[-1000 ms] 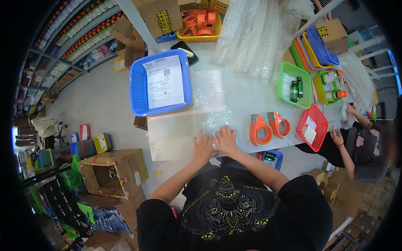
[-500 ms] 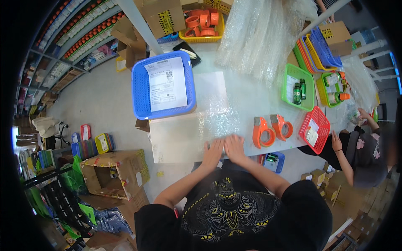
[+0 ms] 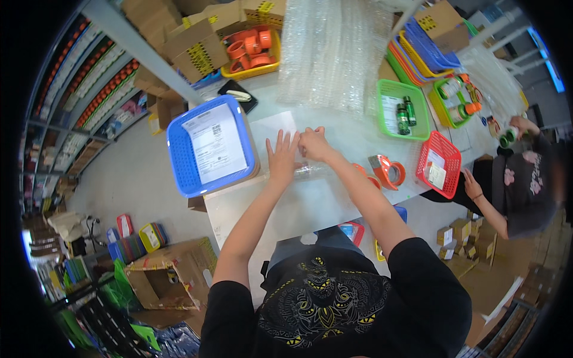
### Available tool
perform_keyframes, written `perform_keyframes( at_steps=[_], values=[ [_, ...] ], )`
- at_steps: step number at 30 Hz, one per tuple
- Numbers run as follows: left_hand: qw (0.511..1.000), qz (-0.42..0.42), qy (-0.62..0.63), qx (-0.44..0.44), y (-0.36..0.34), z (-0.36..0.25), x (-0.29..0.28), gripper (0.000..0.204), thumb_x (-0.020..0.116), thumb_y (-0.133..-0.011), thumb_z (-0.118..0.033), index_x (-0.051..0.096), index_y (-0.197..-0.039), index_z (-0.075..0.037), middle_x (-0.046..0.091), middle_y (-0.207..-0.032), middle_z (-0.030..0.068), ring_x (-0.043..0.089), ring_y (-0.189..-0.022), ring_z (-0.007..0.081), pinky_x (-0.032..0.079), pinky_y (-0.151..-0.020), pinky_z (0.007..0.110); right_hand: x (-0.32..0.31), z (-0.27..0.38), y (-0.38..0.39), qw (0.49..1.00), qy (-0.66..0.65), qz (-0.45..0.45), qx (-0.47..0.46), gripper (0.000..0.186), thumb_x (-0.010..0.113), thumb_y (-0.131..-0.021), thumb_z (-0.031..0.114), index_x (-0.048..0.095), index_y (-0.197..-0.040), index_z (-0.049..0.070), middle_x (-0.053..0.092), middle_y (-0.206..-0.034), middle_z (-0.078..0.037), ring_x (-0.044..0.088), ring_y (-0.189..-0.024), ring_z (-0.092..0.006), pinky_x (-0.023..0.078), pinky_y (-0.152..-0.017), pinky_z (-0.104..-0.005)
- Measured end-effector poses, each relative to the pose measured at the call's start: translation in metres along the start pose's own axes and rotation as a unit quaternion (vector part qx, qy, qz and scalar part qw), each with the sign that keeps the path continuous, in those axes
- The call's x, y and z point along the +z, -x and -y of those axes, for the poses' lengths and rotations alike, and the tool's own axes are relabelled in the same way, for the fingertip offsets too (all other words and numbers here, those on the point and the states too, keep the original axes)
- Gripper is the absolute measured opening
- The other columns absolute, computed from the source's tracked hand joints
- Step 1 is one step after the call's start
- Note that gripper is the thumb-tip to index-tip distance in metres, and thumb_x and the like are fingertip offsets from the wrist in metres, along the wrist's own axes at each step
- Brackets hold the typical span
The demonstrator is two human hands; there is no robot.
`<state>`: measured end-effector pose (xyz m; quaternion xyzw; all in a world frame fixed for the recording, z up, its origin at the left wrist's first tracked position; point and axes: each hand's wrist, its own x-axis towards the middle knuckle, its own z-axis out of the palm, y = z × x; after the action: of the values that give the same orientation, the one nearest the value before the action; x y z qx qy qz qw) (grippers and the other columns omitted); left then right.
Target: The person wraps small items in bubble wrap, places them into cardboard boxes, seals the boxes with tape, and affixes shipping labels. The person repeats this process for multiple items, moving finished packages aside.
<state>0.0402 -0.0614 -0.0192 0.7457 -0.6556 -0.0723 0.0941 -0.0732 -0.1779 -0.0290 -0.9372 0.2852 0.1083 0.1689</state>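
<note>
Bubble-wrap bundle [image 3: 307, 172] lies mid-frame on the surface [image 3: 262, 209]. Beside it, the left hand [image 3: 282, 159] spreads, released; the right hand [image 3: 314, 144] curls, whether grasping anything I cannot tell.

Shirt: black T-shirt [image 3: 391, 310], bottom centre of the frame
Sleeves [image 3: 427, 271]: short, black
Chest print [image 3: 319, 298]: ornate, symmetrical, grey linework with yellow accents
Trousers [image 3: 346, 246]: blue, partly visible
Left hand [image 3: 282, 158] and right hand [image 3: 314, 145]: bare

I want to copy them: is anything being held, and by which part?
Can't tell: the right hand is curled, hiding any grip. The left hand is open beside clear wrap.
</note>
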Motion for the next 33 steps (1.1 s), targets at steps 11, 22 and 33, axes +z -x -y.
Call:
perform_keyframes(
  at_steps=[11, 22, 33],
  values=[
    [0.983, 0.022, 0.013, 0.182, 0.085, 0.011, 0.014, 0.058, 0.07, -0.082, -0.025, 0.048, -0.133, -0.007, 0.037, -0.143, 0.0213, 0.039, -0.13, 0.0375, 0.031, -0.106, 0.056, 0.12, 0.011, 0.216, 0.912, 0.032, -0.314, 0.262, 0.033, 0.068, -0.075, 0.016, 0.055, -0.104, 0.007, 0.049, -0.107, -0.02, 0.047, -0.11, -0.04, 0.029, -0.104, -0.0569],
    [0.994, -0.054, 0.08, -0.048, 0.077, -0.024, 0.054, 0.078, 0.073, -0.079, -0.018, 0.032, -0.145, -0.005, 0.043, -0.136, 0.0237, 0.043, -0.125, 0.0393, 0.034, -0.1, 0.056, -0.027, 0.054, 0.18, 0.866, -0.273, -0.401, 0.123, 0.056, 0.072, -0.062, 0.014, 0.063, -0.117, 0.01, 0.061, -0.096, -0.019, 0.062, -0.089, -0.0373, 0.051, -0.076, -0.0432],
    [0.989, -0.076, 0.117, 0.054, 0.066, -0.005, 0.054, 0.09, 0.077, -0.073, -0.014, 0.029, -0.148, -0.01, 0.053, -0.109, 0.0191, 0.055, -0.097, 0.0359, 0.046, -0.084, 0.044, -0.012, 0.085, 0.244, 0.937, -0.273, -0.146, 0.162, 0.059, 0.073, -0.067, 0.022, 0.062, -0.125, 0.014, 0.058, -0.087, -0.026, 0.061, -0.077, -0.0423, 0.052, -0.072, -0.0437]
  ],
)
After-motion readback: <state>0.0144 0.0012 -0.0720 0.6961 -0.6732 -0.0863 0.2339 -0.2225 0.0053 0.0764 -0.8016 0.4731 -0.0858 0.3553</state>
